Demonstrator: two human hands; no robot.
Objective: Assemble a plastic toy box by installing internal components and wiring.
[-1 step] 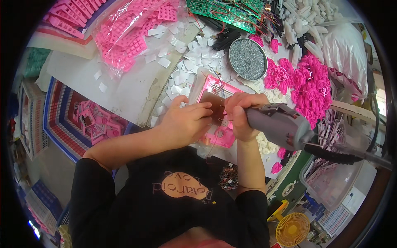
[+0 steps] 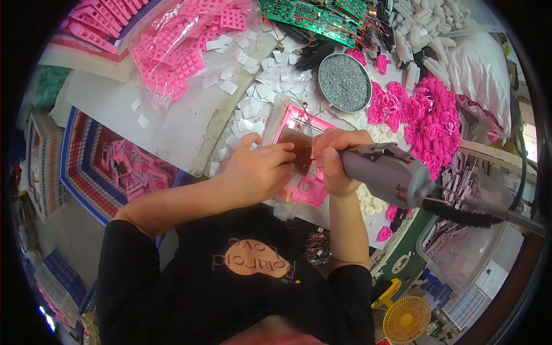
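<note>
A pink plastic casing (image 2: pixel 310 191) lies in front of me with a brown circuit board (image 2: pixel 296 146) in it and thin wires about it. My left hand (image 2: pixel 256 171) bends over the casing's left side, its fingertips pressed on the board; the thumb's contact is hidden. Wrapped round the front end of a grey electric screwdriver (image 2: pixel 388 175) is my right hand (image 2: pixel 338 158). The screwdriver lies slanted to the right, its tip end over the board, mostly covered by my fingers.
A round tin of small screws (image 2: pixel 345 83) stands beyond my right hand, beside piled pink parts (image 2: pixel 428 118). White paper pieces (image 2: pixel 261 92) lie scattered ahead. Green circuit boards (image 2: pixel 310 22) and bagged pink keypads (image 2: pixel 184 52) sit farther back. A striped basket (image 2: pixel 86 155) stands at left.
</note>
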